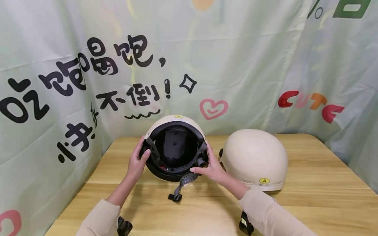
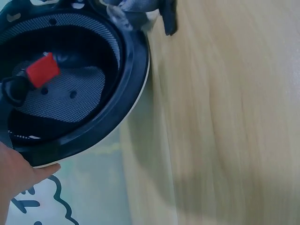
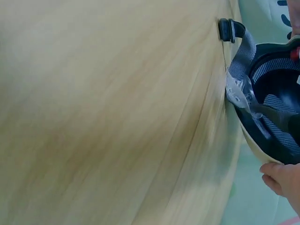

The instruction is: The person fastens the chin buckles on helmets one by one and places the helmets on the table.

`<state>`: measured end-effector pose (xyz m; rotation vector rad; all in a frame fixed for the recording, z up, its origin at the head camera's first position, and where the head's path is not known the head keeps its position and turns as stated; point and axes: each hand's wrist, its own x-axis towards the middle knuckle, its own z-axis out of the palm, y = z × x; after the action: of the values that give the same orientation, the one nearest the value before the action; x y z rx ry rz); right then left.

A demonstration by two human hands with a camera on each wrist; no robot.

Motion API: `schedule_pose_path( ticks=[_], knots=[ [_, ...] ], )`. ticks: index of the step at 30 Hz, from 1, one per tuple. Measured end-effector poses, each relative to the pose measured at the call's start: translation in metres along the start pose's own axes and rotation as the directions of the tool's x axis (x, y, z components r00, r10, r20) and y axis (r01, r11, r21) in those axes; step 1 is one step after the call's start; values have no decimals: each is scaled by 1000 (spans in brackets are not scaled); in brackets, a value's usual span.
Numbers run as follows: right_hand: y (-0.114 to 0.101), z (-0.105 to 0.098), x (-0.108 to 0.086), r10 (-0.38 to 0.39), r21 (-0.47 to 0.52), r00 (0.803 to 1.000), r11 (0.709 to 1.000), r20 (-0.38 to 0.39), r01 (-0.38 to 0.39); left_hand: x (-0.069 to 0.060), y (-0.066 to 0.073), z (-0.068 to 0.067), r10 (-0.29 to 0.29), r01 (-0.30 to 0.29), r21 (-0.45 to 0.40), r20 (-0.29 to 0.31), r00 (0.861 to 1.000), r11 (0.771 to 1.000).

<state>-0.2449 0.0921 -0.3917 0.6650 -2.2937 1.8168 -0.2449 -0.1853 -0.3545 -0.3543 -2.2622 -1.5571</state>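
Note:
A cream helmet point(image 1: 175, 147) is tipped so that its black lined inside faces the head camera. My left hand point(image 1: 138, 160) grips its left rim, thumb on the near side. On the opposite rim, my right hand point(image 1: 213, 166) holds the shell, its thumb by the strap. The grey chin strap point(image 1: 189, 178) hangs below with a black buckle point(image 1: 175, 197) at its end. A red tab point(image 2: 43, 70) shows inside the helmet in the left wrist view. Clear plastic point(image 3: 240, 91) wraps part of the strap in the right wrist view.
A second cream helmet point(image 1: 255, 157) stands dome up on the wooden table point(image 1: 319, 183), just right of my right hand. Behind the table hangs a pale printed curtain point(image 1: 251, 65) with black characters and coloured drawings.

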Motion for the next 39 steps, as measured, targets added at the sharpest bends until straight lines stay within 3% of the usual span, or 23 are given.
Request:
schedule_pose_path(
  ticks=[6, 13, 20, 29, 34, 39],
  knots=[
    [-7, 1, -1, 85, 9, 996, 996, -23, -85, 2, 1, 0, -89, 89, -17, 12, 996, 996],
    [-11, 0, 1, 181, 17, 983, 983, -14, -181, 7, 1, 0, -139, 142, -70, 37, 990, 987],
    [-15, 1, 2, 271, -25, 960, 962, -63, -273, 13, 8, -2, -213, 219, -57, 91, 973, 974],
    [-18, -1, 7, 266, 73, 961, 963, -79, -261, 17, 3, -4, -317, 321, -35, 89, 944, 946],
    [-20, -3, 10, 297, 60, 951, 954, -80, -293, 17, -3, -4, -334, 336, -12, 75, 940, 942],
    [-22, -3, 15, 328, -3, 936, 944, -129, -331, 16, -6, -3, -354, 356, -30, 52, 934, 934]
  ],
)
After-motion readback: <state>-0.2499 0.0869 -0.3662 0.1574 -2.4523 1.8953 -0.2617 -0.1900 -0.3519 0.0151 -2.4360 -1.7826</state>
